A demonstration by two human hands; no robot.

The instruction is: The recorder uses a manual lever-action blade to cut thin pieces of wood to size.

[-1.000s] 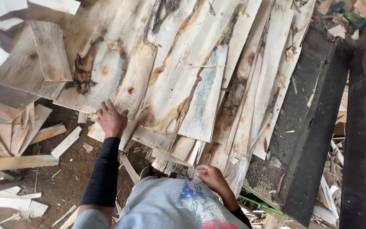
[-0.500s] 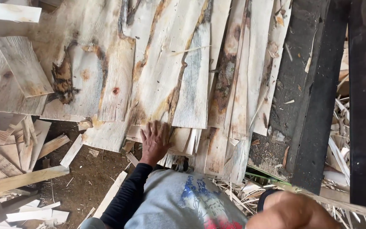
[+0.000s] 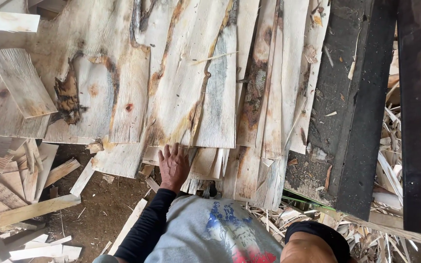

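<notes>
From the head camera, looking straight down, the left hand [image 3: 173, 167] lies flat with its fingers spread on the near ends of a stack of thin boards [image 3: 205, 165], palm down and pressing rather than gripping — nothing is closed inside it. Its dark sleeve [image 3: 144, 229] runs back to a grey printed shirt [image 3: 210, 234] at the near edge. The right hand itself is out of view; only a bare arm below a rolled dark cuff [image 3: 313, 243] shows at the near right, so whether that hand holds anything I cannot tell. The boards fan away from the person, pale, streaked with bark and knots, overlapping across the middle of the scene. A broad plank [image 3: 93, 97] with a dark knot lies to the left, a dark beam [image 3: 366, 112] stands to the right, and loose offcuts [image 3: 35, 209] and shavings lie on the dirt floor [image 3: 103, 209] — near left. As far as it shows, much wood is already laid down in layers, while the near ends remain ragged and uneven under the hand.
</notes>
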